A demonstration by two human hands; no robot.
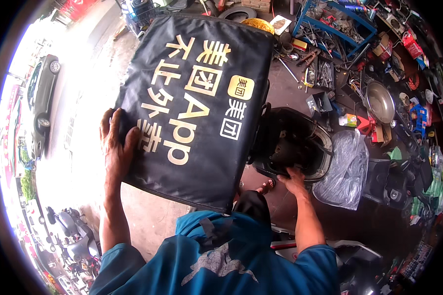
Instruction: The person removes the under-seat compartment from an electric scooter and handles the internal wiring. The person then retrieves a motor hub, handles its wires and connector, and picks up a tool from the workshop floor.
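Note:
A large black delivery box (192, 105) with gold lettering on its lid fills the upper middle. My left hand (117, 147) grips the box by its left edge, thumb on the lid and fingers along the side. To the right of the box, the open under-seat compartment (325, 152) of a scooter shows a dark hollow inside. My right hand (295, 181) is closed on its near rim, and some of the fingertips are hidden in shadow.
Clear plastic sheeting (342, 172) lies right of the compartment, beside a black scooter seat or panel (386, 184). Tools, a metal basin (380, 102) and a blue rack (334, 27) crowd the far right. Parked scooters (74, 236) and a dark car (43, 105) stand at the left.

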